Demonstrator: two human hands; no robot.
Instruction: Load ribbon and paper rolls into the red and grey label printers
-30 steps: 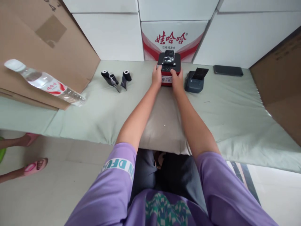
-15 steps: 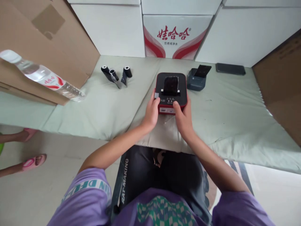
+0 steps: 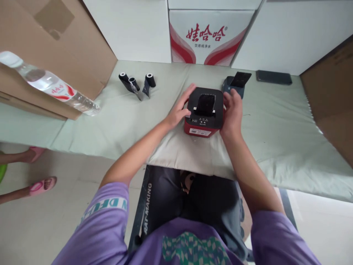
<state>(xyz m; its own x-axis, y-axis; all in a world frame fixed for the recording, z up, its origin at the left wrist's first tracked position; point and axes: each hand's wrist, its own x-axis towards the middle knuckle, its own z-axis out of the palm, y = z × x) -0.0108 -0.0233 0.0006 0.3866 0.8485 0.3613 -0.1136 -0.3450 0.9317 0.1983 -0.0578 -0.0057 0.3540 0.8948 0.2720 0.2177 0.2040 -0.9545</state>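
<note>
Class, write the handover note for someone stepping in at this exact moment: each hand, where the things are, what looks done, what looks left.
Left hand: resting on the left side and top edge of the red and black printer.
Right hand: cupping the printer's right side.
Printer: sits upright on the pale cloth, near the front edge, its label facing the person.
Nearby: three black rolls to the left, a grey printer and a dark phone behind.
Done: printer set close to the person.
Left: the rolls are untouched; whether the lid is shut cannot be told.
</note>
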